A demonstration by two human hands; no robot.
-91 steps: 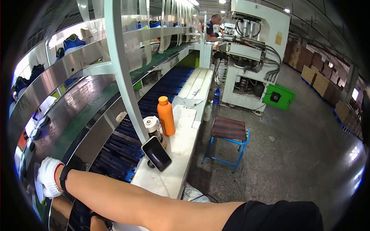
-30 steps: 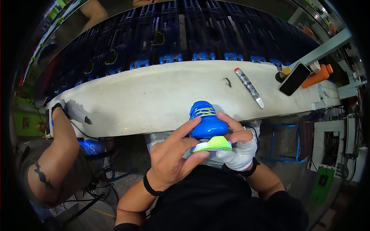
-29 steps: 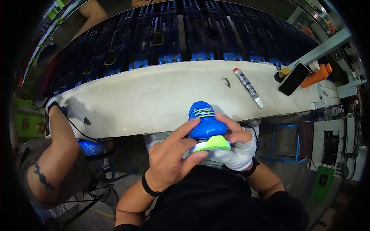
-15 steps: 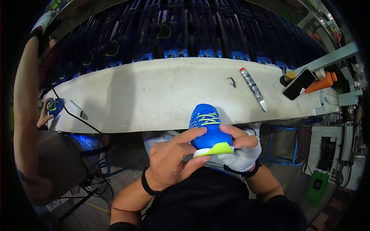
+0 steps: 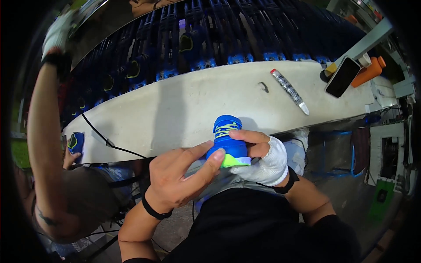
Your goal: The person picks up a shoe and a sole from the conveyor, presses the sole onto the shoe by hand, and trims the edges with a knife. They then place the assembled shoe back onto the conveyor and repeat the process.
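Note:
Between my hands, at the near edge of the pale worktop, is a small blue shoe [image 5: 229, 147] with lime laces, its toe turned toward me. A lime-and-white sole [image 5: 237, 161] shows at the toe end. My bare left hand [image 5: 182, 173] is closed on the shoe's left side, its thumb at the toe by the sole. In a white fingerless glove, my right hand [image 5: 265, 160] grips the right side, fingertips on the upper near the laces. Part of the right thumb is hidden under the shoe.
A marker-like pen [image 5: 289, 91], a black scrap [image 5: 264, 87], a phone [image 5: 342, 77] and an orange bottle [image 5: 369, 72] lie to the right. Behind is a roller conveyor [image 5: 245, 33] carrying shoes. At left, a co-worker's arm [image 5: 46, 131] reaches up, their other hand holding a blue shoe [image 5: 75, 142].
The view has shifted. My left thumb has moved from below the sole up onto the toe edge. The right fingers lie higher, by the laces. The co-worker's raised arm has moved inward.

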